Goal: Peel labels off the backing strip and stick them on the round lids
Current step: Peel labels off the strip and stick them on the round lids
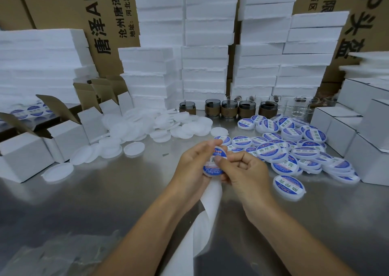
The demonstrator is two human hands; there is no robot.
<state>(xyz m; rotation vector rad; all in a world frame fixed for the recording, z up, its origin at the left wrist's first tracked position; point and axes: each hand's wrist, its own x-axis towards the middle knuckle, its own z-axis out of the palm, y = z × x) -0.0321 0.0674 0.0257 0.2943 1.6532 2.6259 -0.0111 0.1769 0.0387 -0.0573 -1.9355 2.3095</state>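
Observation:
My left hand (192, 163) grips a round white lid (213, 166) with a blue and white label on it, held upright over the metal table. My right hand (242, 171) pinches the lid's right edge, thumb pressed on the label face, other fingers curled. The white backing strip (207, 208) hangs down from under my hands toward the near edge. A pile of labelled lids (294, 149) lies to the right, with one lid (288, 184) apart close to my right wrist. Bare white lids (147, 128) lie scattered to the left and behind.
Open white cartons (63, 137) stand at the left, closed white boxes (357, 137) at the right. Dark jars (229, 108) and clear glass jars (301, 107) line the back, before stacks of white foam blocks (204, 65) and cardboard boxes. A label strip (31, 111) lies far left.

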